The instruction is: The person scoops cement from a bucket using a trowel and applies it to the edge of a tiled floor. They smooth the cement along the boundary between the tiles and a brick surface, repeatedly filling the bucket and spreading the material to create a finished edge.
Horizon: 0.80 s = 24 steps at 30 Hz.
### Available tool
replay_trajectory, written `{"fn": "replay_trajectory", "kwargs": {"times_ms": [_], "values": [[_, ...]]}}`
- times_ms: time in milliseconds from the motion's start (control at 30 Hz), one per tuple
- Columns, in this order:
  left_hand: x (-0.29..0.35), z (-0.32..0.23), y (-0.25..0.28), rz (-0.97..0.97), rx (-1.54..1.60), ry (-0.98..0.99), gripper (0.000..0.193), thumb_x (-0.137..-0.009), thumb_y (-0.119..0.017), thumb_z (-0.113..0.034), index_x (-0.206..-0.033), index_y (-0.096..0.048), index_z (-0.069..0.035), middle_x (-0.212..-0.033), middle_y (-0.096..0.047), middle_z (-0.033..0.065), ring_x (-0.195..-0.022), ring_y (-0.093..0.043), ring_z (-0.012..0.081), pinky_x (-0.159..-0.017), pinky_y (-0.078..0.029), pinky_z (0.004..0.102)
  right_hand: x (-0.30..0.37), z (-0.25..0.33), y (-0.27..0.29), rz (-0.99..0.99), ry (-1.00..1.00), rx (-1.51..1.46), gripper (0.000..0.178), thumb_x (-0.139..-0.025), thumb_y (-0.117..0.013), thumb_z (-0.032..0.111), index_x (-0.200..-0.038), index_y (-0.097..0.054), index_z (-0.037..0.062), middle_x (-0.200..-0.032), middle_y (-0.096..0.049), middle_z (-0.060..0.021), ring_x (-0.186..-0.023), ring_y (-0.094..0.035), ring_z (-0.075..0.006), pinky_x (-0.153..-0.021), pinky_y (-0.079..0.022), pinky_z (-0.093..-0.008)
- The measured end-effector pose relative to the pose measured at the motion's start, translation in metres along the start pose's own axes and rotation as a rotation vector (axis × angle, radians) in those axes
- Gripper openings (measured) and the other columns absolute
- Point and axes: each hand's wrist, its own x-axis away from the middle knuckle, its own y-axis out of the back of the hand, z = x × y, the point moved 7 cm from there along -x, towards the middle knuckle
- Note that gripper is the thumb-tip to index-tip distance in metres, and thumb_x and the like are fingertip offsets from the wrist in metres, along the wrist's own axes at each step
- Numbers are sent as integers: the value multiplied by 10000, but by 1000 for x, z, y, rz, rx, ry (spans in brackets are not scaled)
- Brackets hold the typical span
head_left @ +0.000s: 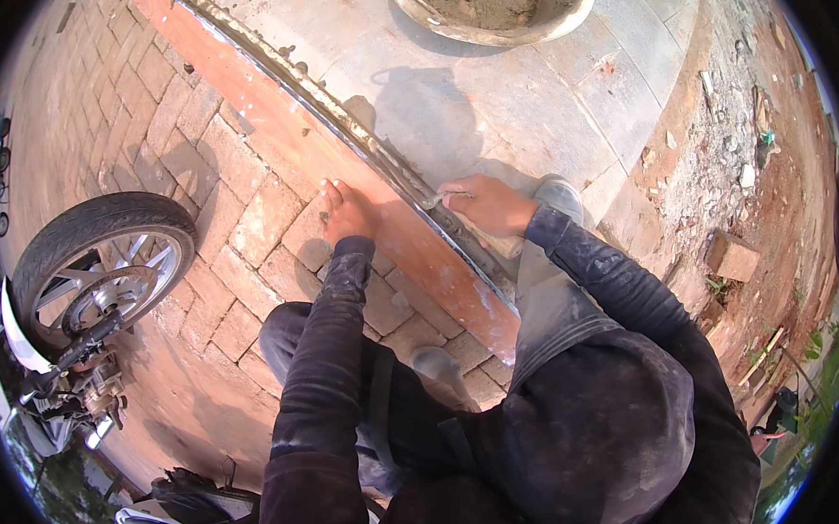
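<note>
Left hand (348, 214): resting on the outer edge of the orange board (414, 243); grip cannot be determined. Mortar strip (407, 174): along the board's right edge. Right hand (494, 204): closed around a small tool (433, 202), partly hidden, at the mortar. Step: apparently smoothing; next stroke requires a steady board.

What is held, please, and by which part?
Right hand: a small metal tool, gripped part hidden. Left hand: against the orange board; whether it grips cannot be told.

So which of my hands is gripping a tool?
Your right hand, closed around a small greyish tool; your left hand instead rests at the orange board.
</note>
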Motion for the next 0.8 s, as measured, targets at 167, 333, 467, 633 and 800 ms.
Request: {"fn": "replay_trajectory", "kwargs": {"times_ms": [167, 333, 467, 633, 800], "values": [[-3, 1, -9, 8, 23, -35, 1106, -687, -800, -513, -1520, -212, -87, -1621, -120, 102, -1475, -208, 223, -1129, -313, 503, -20, 1, -11, 52, 48, 24, 386, -970, -493, 264, -1237, -581, 0, -1024, -674, -202, -839, -690, -293, -808, -518, -373], [-1, 12, -7, 16, -12, -22, 1094, -700, -782, -541, -1515, -214, -82, -1618, -129, 112, -1468, -226, 224, -1114, -328, 515, 10, 19, 3, 74, 66, -112, 342, -968, -477, 253, -1200, -607, 37, -957, -682, -177, -520, -645, -257, -657, -536, -340], [0, -4, -5, 23, -54, -54, 1075, -714, -770, -546, -1508, -221, -74, -1611, -148, 124, -1447, -278, 239, -1096, -350, 515, -13, 0, 7, -16, -2, -73, 378, -926, -498, 285, -1168, -641, 32, -1045, -667, -229, -996, -634, -382, -867, -488, -434], [-4, 7, -5, -14, -92, -41, 1075, -712, -771, -548, -1500, -229, -59, -1604, -165, 140, -1431, -314, 246, -1076, -376, 508, -12, 5, 2, 91, 40, -83, 392, -927, -495, 297, -1169, -643, 27, -1114, -653, -230, -1021, -628, -393, -895, -485, -423], [2, 2, 0, -34, -77, -48, 1094, -688, -807, -502, -1492, -231, -34, -1598, -180, 147, -1439, -298, 247, -1060, -394, 510, 1, 23, 21, 71, 52, -97, 389, -932, -498, 286, -1194, -632, 31, -1055, -657, -226, -904, -645, -342, -835, -499, -403]]}}
